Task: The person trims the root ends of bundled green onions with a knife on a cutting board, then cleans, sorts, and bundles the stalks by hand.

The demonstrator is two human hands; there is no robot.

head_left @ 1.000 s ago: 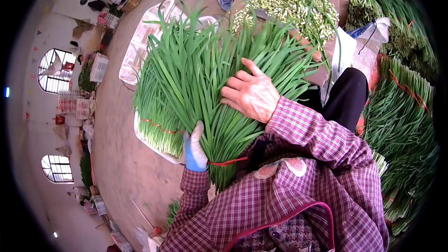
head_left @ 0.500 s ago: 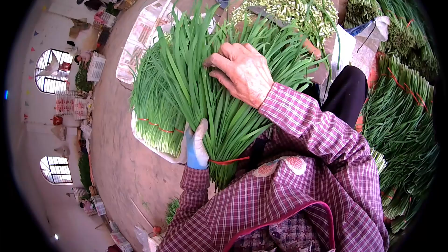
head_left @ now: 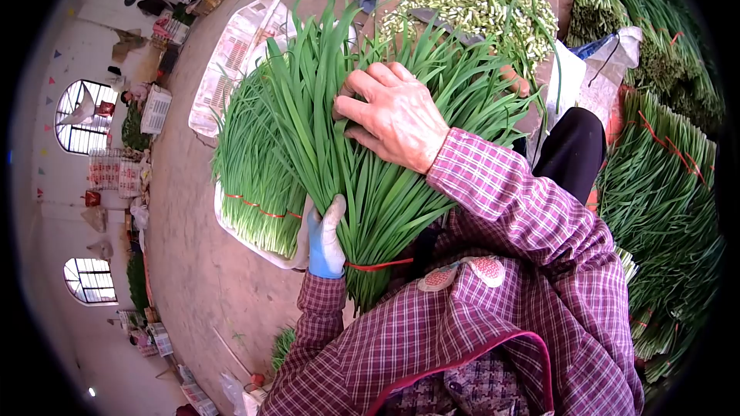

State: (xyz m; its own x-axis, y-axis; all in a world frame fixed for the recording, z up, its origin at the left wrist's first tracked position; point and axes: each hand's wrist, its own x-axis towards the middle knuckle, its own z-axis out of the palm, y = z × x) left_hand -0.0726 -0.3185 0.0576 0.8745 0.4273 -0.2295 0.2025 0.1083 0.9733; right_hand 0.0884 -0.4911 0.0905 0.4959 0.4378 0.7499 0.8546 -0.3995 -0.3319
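A large bundle of long green leafy stalks (head_left: 385,208) fans out in front of my chest, with a red band (head_left: 378,265) around its lower part. My left hand (head_left: 326,239), in a white and blue glove, grips the bundle's left side just above the band. Bare and curled, my right hand (head_left: 397,114) lies on the upper leaves, its fingertips partly hidden among them. Behind the bundle on the left, a white crate (head_left: 225,77) holds more banded stalks (head_left: 262,216).
Cut stalk pieces (head_left: 493,11) and a dark blade (head_left: 439,23) lie on a board at the top. Piled banded greens (head_left: 655,208) stand on the right beside my knee (head_left: 574,150). People and crates (head_left: 156,110) are at the far left.
My right hand has moved left across the leaves, and its fingers have curled in. My left hand keeps its grip on the bundle. The view has shifted slightly.
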